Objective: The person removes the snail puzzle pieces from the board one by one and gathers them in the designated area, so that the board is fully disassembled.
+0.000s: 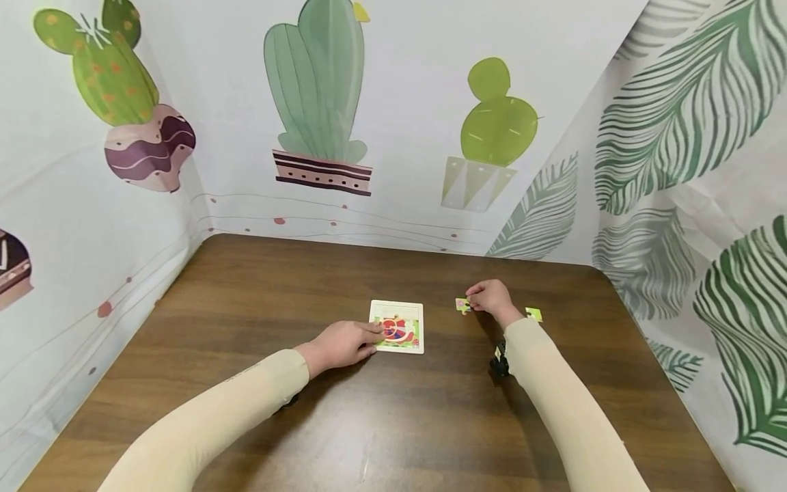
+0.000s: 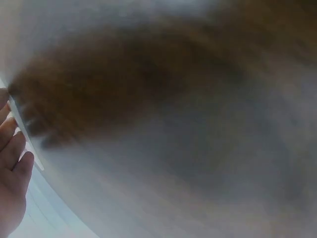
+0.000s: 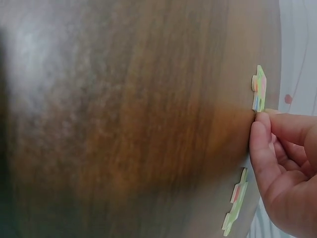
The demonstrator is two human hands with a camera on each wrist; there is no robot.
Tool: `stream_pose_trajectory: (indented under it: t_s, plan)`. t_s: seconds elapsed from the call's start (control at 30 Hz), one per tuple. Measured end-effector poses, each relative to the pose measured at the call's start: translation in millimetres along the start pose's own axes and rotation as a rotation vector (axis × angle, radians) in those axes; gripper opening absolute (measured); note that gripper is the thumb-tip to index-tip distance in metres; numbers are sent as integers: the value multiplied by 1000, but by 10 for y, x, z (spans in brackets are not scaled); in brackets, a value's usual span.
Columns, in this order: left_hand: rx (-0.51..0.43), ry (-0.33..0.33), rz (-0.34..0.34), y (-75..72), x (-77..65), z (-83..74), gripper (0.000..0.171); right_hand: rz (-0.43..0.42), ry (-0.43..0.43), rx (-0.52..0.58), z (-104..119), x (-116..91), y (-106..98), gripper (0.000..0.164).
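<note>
A jigsaw puzzle board [image 1: 415,346] with a pale frame lies on the table, its picture of a red snail partly filled in. My left hand [image 1: 346,344] rests at its left side, the fingers reaching over the frame onto the picture; in the left wrist view those fingers [image 2: 16,151] lie fairly straight along the board's edge. To the right of the board, my right hand [image 1: 490,298] pinches a puzzle piece [image 1: 461,305] by its edge between thumb and fingertips. That puzzle piece [image 3: 261,89] stays close over the tabletop.
Another green puzzle piece [image 1: 534,313] lies on the table to the right of my right hand. The brown wooden table [image 1: 295,273] meets a cloth backdrop [image 1: 406,137] printed with cacti and leaves at its far edge. A wrist camera [image 1: 499,362] sits under my right wrist.
</note>
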State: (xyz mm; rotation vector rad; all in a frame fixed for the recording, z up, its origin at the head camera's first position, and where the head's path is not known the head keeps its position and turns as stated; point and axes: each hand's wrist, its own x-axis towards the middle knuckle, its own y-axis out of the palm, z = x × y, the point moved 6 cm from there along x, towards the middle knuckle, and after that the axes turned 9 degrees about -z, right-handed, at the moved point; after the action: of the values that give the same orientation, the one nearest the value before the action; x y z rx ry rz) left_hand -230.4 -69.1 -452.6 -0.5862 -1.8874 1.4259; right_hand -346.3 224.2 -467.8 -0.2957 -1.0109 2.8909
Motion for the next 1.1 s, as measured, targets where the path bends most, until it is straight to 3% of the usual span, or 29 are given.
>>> stream_pose_trajectory:
  t_s: [0.27, 0.6, 0.77, 1.1]
  plan:
    - [22, 7, 11, -12, 39, -31, 32, 8, 35, 98, -12, -59, -48, 26]
    - [58, 26, -19, -70, 75, -79, 32, 18, -21, 202, 258, -305, -84, 36]
    - [61, 17, -37, -76, 130, -104, 33, 54, -49, 251, 393, -477, 18, 39]
    - [87, -3, 33, 44, 253, -160, 42, 96, -60, 339, 430, -646, 347, 37]
